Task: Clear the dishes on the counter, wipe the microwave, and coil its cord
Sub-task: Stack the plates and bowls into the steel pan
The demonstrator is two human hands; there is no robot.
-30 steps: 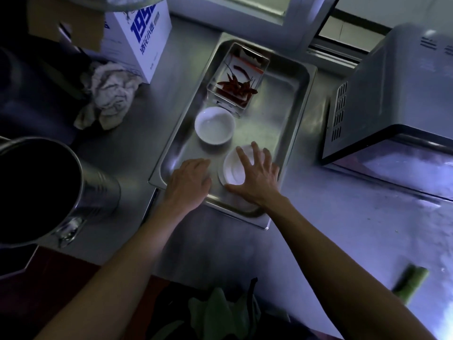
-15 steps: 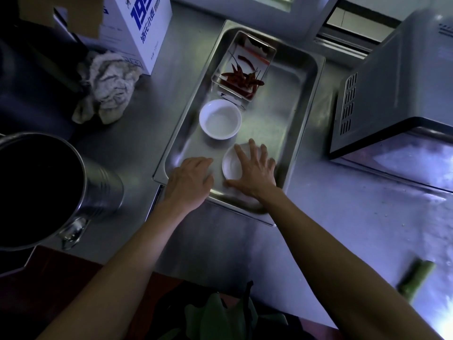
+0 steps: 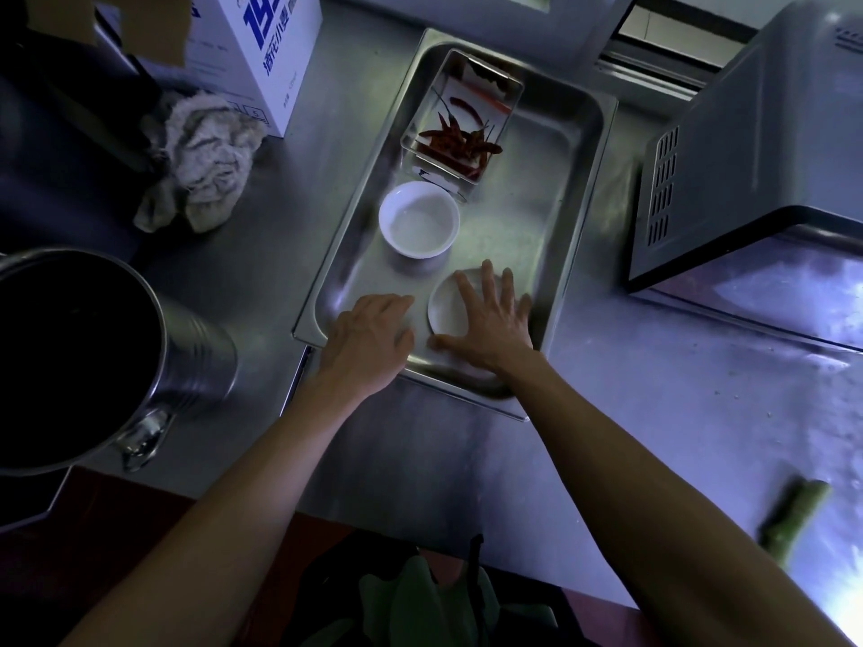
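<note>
The small white dish (image 3: 447,306) lies at the near end of the steel tray (image 3: 572,189), and the right hand (image 3: 490,322) rests flat on it. The fingers (image 3: 488,284) are spread wide over the dish and the thumb reaches along its near edge; the hand presses or covers the dish, it does not close around it. The left hand (image 3: 366,340) lies just beside, over the near left corner of the tray, with fingers loosely curled and nothing inside them; if it grips the tray rim I cannot tell.

Compared with half a second ago, both hands keep almost the same pose. The tray with its contents sits a little more to the right and nearer in the view, which may be only the head camera moving.

The dish is round, shallow, plain white. Beyond it stands a white bowl (image 3: 419,220), deeper and looking empty, and behind that a clear rectangular box (image 3: 460,116) with dried red chillies (image 3: 460,140). The microwave (image 3: 756,147) stands to the right of the tray on the steel counter (image 3: 677,389). A crumpled rag (image 3: 203,163) lies to the left.
</note>
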